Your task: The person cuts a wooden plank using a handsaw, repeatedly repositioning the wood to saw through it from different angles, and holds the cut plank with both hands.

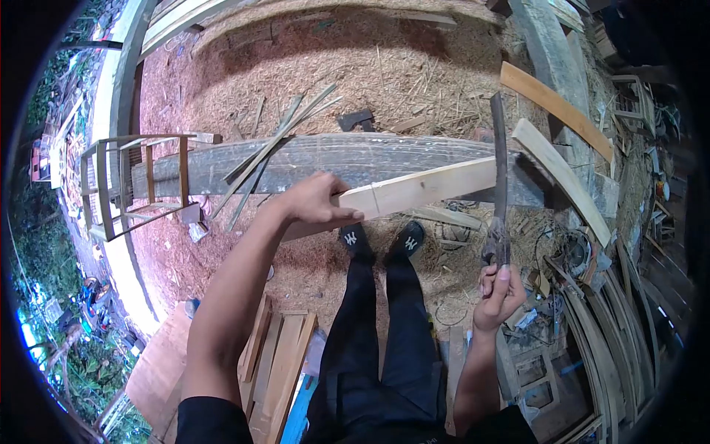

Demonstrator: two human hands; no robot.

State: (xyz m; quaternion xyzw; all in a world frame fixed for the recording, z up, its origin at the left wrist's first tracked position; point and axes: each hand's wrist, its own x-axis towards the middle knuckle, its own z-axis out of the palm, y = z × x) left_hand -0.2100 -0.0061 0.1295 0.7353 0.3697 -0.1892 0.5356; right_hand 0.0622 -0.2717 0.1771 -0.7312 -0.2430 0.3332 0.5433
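My left hand (319, 200) is closed round a pale wooden board (429, 185), which lies at a slant over a long weathered beam (333, 157). A dark mark crosses the board just right of my fingers. In my right hand (500, 296) is a long dark tool (500, 163), held upright by its lower end, its shaft passing the board's right end. Whether tool and board touch, I cannot tell. Thin wood strips (277, 144) lie across the beam on the left.
A small wooden frame (183, 174) stands at the beam's left end. Two curved planks (562, 181) lean at the right. Sawdust covers the ground (310, 81). Stacked boards (277, 362) lie at lower left, more timber (606, 340) at lower right. A dark object (356, 120) lies behind the beam.
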